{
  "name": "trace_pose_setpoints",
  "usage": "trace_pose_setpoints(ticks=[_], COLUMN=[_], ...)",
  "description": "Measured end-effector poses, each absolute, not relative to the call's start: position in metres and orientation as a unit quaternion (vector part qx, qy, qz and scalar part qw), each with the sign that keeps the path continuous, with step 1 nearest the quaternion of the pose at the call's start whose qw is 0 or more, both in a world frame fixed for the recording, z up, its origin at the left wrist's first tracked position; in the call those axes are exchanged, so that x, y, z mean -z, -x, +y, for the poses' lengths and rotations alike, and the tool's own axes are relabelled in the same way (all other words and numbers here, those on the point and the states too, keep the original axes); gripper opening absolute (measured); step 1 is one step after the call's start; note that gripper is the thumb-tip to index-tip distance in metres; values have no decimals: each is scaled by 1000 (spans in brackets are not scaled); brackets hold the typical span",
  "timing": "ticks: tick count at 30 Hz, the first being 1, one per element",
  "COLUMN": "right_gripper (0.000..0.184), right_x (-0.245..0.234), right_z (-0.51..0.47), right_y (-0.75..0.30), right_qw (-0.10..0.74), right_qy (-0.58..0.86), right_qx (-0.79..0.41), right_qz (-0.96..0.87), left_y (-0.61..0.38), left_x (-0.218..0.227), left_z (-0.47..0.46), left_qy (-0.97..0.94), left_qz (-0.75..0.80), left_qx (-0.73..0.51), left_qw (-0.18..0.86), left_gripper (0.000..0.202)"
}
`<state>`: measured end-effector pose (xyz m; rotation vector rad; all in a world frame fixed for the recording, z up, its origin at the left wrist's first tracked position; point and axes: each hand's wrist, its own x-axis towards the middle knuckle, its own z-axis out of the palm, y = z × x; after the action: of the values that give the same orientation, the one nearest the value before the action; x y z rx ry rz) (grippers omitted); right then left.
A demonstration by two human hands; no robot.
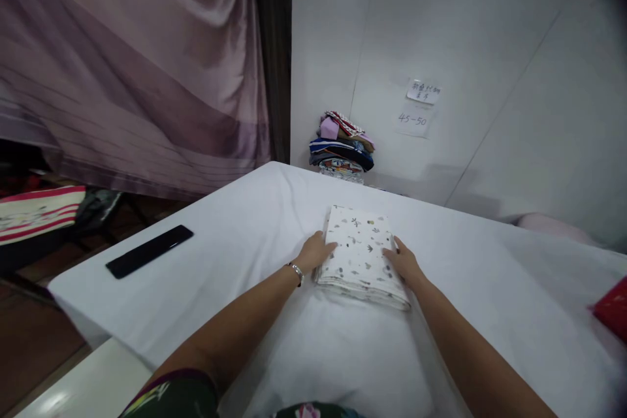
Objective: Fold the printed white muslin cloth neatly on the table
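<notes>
A folded white cloth (360, 249) with small grey and dark prints lies on the white-covered table (235, 241). My left hand (316, 253) rests against the cloth's left edge, fingers curled along its side. My right hand (404, 262) presses on the right edge, fingers on top and thumb at the side. Both hands grip the folded stack from either side. A silver bracelet sits on my left wrist.
A black phone (149, 251) lies near the table's left corner. A pile of colourful folded clothes (341, 147) stands against the white wall at the table's far edge. Paper notes (422, 93) hang on the wall. A red object (612, 309) shows at the right edge. Purple curtain at left.
</notes>
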<state>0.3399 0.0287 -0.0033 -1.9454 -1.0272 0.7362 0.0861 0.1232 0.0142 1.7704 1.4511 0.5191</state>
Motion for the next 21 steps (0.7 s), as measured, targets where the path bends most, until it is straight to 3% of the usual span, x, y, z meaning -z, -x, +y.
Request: trace_pose_setpoints(ticks=[6,15,21], right_gripper=[95,88,84], right_x=[-9,-14,-19], right_z=[12,-2,-28], right_y=[-344,-354,-396], right_qw=[444,489,451], right_qy=[735,664,699], right_qx=[-421,-502,-490], right_qz=[-291,-260,-260], left_y=[-90,-90,-110], left_x=[-23,-35,-32], left_z=[128,112,77], left_qy=[-634,-545,-478], left_qz=[582,546,478], left_qx=[-197,-163,-111], left_qw=[469,614,729], left_gripper=[53,39,34])
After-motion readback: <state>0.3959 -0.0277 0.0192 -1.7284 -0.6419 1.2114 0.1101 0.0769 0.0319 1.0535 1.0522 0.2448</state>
